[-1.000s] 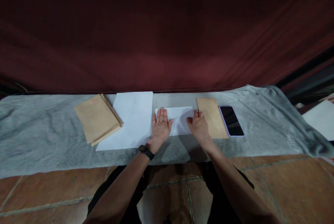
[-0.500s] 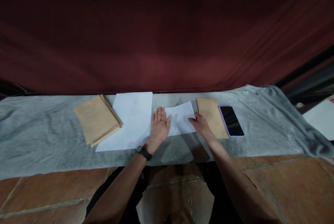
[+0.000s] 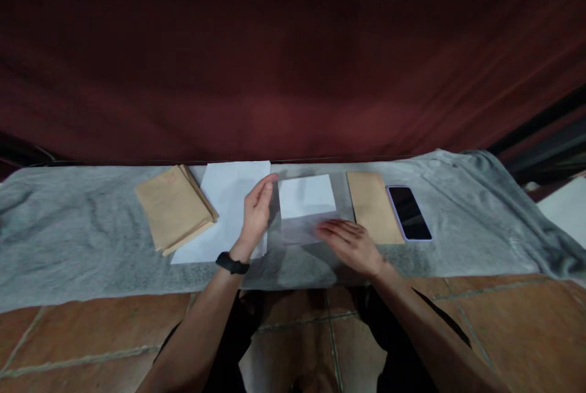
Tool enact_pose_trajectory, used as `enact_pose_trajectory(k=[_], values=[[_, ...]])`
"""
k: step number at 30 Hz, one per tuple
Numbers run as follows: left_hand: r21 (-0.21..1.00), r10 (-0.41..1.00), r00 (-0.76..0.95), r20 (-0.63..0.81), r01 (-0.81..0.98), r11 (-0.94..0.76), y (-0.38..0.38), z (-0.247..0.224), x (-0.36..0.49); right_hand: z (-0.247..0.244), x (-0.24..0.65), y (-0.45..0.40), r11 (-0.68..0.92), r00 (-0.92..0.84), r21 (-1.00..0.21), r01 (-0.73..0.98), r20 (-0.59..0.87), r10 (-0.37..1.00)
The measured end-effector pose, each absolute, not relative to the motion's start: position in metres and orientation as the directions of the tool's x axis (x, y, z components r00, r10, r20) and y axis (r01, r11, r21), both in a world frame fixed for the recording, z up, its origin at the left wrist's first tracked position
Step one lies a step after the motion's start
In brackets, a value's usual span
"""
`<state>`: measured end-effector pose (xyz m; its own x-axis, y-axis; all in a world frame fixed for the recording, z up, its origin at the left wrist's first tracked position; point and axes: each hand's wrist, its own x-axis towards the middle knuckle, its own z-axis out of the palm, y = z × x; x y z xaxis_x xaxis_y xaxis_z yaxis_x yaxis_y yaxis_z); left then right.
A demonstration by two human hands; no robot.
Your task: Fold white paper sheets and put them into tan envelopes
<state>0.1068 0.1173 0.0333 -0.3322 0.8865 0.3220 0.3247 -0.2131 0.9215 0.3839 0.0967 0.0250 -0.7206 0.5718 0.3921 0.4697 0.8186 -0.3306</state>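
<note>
A folded sheet of white paper (image 3: pixel 307 194) lies between my hands on the grey cloth. Its near part is in shadow. My right hand (image 3: pixel 351 243) is over the paper's near right corner, fingers stretched out and slightly blurred; whether they press on it I cannot tell. Raised at the paper's left is my left hand (image 3: pixel 257 213), turned on edge with fingers extended and nothing in it. Under and beyond it lies a stack of white sheets (image 3: pixel 224 191). A brown envelope (image 3: pixel 374 207) rests to the right of the folded paper.
Several brown envelopes (image 3: pixel 176 207) are piled at the left, overlapping the white stack. A phone (image 3: pixel 409 213) in a purple case sits right of the single envelope. The grey cloth (image 3: pixel 476 216) covers a narrow surface; a dark red curtain (image 3: pixel 293 75) hangs behind it.
My left hand has lifted off the paper and moved left. My right hand has shifted from the paper's right edge to its near corner, fingers now straight. The paper looks shorter from side to side.
</note>
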Motion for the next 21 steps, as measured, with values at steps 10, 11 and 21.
enact_pose_trajectory(k=[10, 11, 21], values=[[0.482, 0.841, 0.541, 0.006, 0.735, -0.476, 0.087, 0.0, 0.145, 0.016, 0.393, 0.076, 0.831, -0.861, -0.451, 0.325, 0.222, 0.457], [0.433, 0.829, 0.559, 0.011, 0.745, -0.508, 0.085, -0.003, 0.145, 0.016, 0.396, 0.077, 0.817, -0.87, -0.471, 0.332, 0.182, 0.458], [0.273, 0.82, 0.565, 0.092, 0.777, -0.567, 0.068, -0.007, 0.145, -0.007, 0.409, 0.085, 0.797, -0.851, -0.398, 0.455, 0.069, 0.52]])
